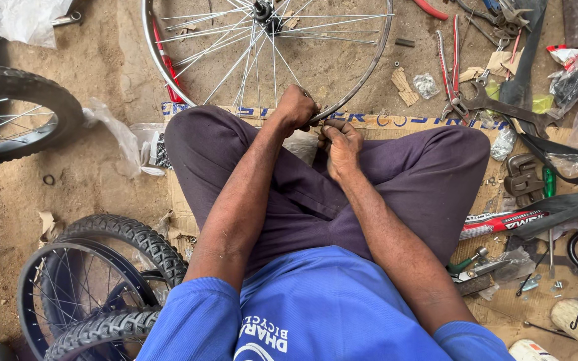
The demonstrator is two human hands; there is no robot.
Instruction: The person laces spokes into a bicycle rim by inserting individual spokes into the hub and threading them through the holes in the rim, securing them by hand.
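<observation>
Gripping bare wheel rim (369,73), left hand (296,107) fingers clamped; right hand (340,144) fingers pinched together beside; pliers (451,67), spanner (503,107) right.

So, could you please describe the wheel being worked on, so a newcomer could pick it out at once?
Start at the seated person's crossed legs in dark purple trousers. Just beyond the knees, a bare silver rim with thin spokes lies on the dirt, and the left hand takes a grip on its near edge while the right hand works beside it. Unlike the other wheels, it has no tyre.
</observation>
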